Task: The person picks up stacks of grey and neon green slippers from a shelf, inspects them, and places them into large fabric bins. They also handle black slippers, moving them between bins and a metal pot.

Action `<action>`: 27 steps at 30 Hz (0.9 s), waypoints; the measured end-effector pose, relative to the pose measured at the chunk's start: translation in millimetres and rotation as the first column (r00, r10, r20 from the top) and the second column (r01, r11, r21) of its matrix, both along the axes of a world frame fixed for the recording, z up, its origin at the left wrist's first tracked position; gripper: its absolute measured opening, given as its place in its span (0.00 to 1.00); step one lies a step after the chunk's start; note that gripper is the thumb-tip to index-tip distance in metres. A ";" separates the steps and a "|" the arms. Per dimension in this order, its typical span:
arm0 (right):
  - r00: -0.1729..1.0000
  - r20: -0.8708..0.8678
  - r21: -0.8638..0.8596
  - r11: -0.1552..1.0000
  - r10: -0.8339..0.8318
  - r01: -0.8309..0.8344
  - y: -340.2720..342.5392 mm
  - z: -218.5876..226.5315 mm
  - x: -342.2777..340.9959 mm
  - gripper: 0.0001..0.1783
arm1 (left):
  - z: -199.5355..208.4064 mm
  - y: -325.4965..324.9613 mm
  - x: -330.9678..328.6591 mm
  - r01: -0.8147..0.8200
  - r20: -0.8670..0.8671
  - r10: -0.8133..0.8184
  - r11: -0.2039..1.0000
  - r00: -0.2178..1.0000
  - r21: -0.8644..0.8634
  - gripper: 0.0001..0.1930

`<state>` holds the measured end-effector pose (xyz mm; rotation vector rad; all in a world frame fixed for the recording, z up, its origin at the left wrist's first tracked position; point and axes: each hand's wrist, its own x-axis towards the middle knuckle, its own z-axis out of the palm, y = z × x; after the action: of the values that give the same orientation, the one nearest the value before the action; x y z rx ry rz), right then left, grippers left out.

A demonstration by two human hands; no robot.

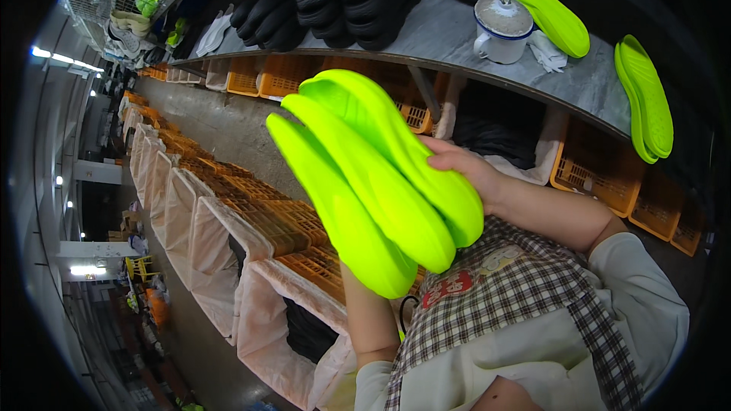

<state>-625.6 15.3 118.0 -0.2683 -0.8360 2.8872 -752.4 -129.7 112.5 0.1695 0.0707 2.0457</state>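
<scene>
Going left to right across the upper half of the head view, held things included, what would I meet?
Thin white pieces → bright green soles held by the right hand → lidded white mug → bright green pair at the bench's right end.

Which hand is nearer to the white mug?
Right. The right hand sits below the mug in the picture; the left forearm is farther away, lower and leftward, its hand hidden behind the held soles.

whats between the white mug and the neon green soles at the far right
In the head view: a crumpled white wad beside the mug, the lower end of another neon green sole, then grey tabletop to the far-right soles.
</scene>
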 end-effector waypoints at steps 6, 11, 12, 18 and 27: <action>0.942 -0.299 -0.597 0.741 0.150 -0.307 10.1 -45.5 2.1 0.29 | -1.2 -0.2 -1.1 -0.001 0.101 -0.007 0.997 0.995 0.077 0.26; 0.917 -0.387 -0.666 0.659 0.094 -0.348 16.5 -42.5 12.9 0.29 | -5.1 3.3 -7.3 0.024 0.151 -0.037 0.996 0.988 0.089 0.23; 0.942 -0.326 -0.633 0.723 0.075 -0.277 16.9 -38.3 16.5 0.27 | -5.5 4.7 -8.1 0.046 0.096 -0.055 0.994 0.994 0.101 0.24; 0.978 -0.109 -0.138 0.977 -0.178 0.162 16.0 -27.0 36.3 0.28 | 3.0 46.0 7.3 0.181 -0.094 -0.180 0.983 0.979 -0.003 0.25; 0.902 -0.141 -0.124 0.911 -0.409 0.393 39.3 -22.0 171.4 0.42 | 34.4 136.7 94.2 0.489 -0.214 -0.647 0.718 0.732 -0.496 0.26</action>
<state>-454.2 54.7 96.0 -0.1815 -0.5422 2.5193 -658.2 7.0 146.9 0.2787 0.6130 1.2954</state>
